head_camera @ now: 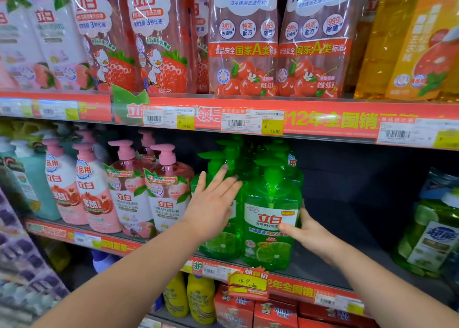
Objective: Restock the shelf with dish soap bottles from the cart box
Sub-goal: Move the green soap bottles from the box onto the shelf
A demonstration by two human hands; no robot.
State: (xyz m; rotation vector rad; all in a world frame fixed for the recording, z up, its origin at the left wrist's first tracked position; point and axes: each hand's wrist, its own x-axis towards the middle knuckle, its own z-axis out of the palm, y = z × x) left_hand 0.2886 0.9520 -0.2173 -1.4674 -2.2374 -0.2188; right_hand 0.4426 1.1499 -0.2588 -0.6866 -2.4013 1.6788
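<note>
Mid-frame, our left hand [213, 203] rests flat-fingered on a green bottle [219, 245]; our right hand [306, 232] grips the front bottle [270, 249].

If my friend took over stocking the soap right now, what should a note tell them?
Left hand: open, flat against the left green bottle.
Right hand: grips the right green bottle, which stands at the front of the shelf.
Done: several green bottles stand in rows there.
To do: fill the bare space to their right. The cart box is out of view.
</note>
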